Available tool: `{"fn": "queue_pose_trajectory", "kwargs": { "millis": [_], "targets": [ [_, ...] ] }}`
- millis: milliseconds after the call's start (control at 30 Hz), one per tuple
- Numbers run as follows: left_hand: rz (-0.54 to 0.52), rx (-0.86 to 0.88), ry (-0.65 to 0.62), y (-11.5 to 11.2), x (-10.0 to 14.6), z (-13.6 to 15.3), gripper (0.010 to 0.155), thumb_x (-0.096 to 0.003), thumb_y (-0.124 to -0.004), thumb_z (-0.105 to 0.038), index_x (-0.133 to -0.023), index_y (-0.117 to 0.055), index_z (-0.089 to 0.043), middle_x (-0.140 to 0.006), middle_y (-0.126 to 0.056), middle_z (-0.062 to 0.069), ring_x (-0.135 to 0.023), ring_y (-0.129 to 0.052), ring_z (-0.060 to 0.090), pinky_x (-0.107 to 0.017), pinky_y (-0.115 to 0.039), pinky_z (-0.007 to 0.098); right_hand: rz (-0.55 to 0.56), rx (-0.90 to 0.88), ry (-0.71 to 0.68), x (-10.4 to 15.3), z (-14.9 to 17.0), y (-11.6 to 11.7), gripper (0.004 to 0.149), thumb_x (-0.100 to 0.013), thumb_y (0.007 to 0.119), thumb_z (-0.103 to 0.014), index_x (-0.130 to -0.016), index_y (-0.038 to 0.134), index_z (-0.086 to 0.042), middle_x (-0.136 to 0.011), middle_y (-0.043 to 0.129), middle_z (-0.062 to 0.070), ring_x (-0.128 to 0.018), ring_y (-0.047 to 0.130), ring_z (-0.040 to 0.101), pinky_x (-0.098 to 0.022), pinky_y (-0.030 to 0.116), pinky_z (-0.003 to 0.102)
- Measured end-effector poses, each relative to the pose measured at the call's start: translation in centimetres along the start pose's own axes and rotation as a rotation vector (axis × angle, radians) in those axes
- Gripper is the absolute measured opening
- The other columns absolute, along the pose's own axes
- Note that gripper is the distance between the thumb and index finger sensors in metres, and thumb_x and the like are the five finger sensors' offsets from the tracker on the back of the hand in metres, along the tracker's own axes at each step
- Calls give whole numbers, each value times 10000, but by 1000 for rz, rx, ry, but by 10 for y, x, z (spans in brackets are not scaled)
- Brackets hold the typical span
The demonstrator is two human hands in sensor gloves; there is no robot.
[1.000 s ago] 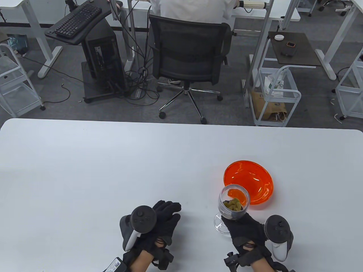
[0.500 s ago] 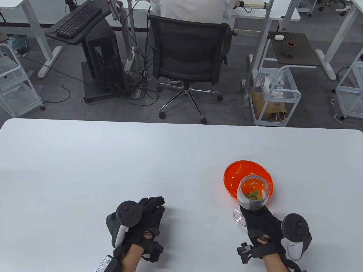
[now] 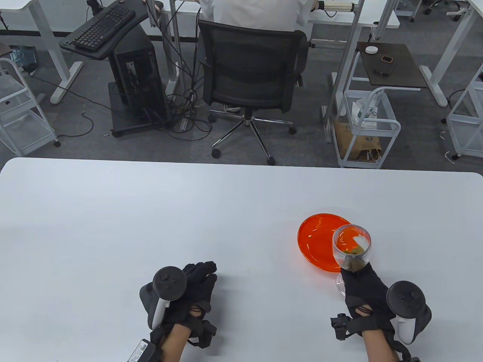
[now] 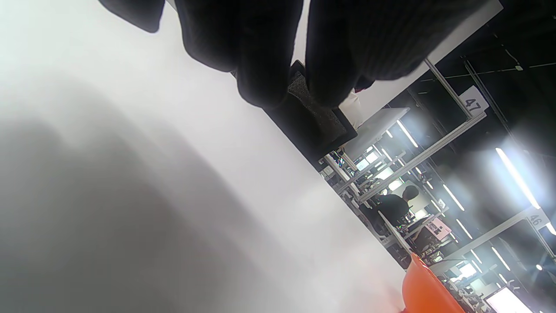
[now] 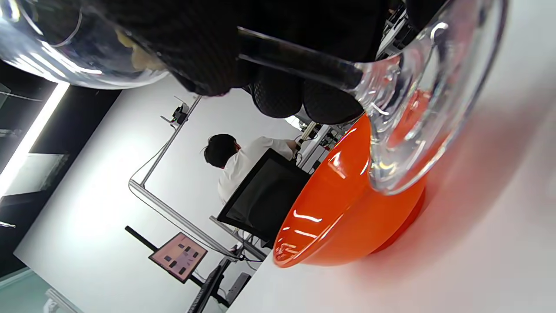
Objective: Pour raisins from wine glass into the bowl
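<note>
A clear wine glass (image 3: 351, 245) with greenish raisins (image 3: 353, 252) in its bowl is held above the table by my right hand (image 3: 363, 290), which grips it by the stem under the bowl. The glass stands close to upright, over the near right edge of the orange bowl (image 3: 319, 241). In the right wrist view the glass foot (image 5: 412, 108) hangs beside the orange bowl (image 5: 339, 217) and my fingers (image 5: 195, 48) wrap the stem. My left hand (image 3: 196, 283) rests flat on the table, holding nothing; its fingers (image 4: 260, 56) show in the left wrist view.
The white table (image 3: 151, 211) stretches far to the left and back. Beyond its far edge are an office chair (image 3: 251, 71) with a seated person, a white cart (image 3: 368, 128) and desks.
My right hand lifted the glass and carried it right, from left of the orange bowl to over its near right edge. My left hand slid a little left and back, then stayed.
</note>
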State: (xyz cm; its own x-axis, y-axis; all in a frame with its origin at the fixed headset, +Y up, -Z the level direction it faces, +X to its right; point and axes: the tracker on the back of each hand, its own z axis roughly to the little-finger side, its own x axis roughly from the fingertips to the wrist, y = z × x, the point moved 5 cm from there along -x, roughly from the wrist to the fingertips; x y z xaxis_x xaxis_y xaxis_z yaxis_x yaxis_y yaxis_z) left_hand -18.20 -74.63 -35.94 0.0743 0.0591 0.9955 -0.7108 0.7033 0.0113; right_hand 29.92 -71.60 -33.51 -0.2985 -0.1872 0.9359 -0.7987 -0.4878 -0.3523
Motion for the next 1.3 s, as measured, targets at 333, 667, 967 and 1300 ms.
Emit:
{"fn": "queue_pose_trajectory", "kwargs": {
  "millis": [333,667,967,1300],
  "targets": [
    [-1,-2,18,1,0,2,509,-433,-805,-469,-927,-839,-354,-1059,-841,71,-1047,-658,352,-740,-510,607,73,170,37,-8,15,-12,488,-526,834,-267,-972,692,-131,-941,834,168,-770,863,464,-701,418,758],
    [-3,-4,36,3,0,3,507,-433,-805,-469,-925,-842,-355,-1059,-841,75,-1048,-656,353,-740,-509,607,123,383,67,-11,21,-16,486,-524,838,-261,-970,700,-127,-937,839,172,-765,863,470,-702,412,757],
    [-18,-22,44,5,0,4,509,-433,-805,-468,-927,-840,-352,-1061,-835,77,-1050,-643,357,-742,-494,608,162,550,62,-11,17,-16,488,-524,831,-263,-972,707,-115,-916,853,177,-743,870,465,-707,394,748],
    [-45,-83,47,9,1,4,573,-426,-806,-502,-975,-773,-341,-1101,-769,87,-1072,-570,371,-749,-444,614,177,666,44,-9,11,-16,487,-528,819,-264,-977,702,-116,-920,849,175,-756,856,471,-716,354,739]
  ]
}}
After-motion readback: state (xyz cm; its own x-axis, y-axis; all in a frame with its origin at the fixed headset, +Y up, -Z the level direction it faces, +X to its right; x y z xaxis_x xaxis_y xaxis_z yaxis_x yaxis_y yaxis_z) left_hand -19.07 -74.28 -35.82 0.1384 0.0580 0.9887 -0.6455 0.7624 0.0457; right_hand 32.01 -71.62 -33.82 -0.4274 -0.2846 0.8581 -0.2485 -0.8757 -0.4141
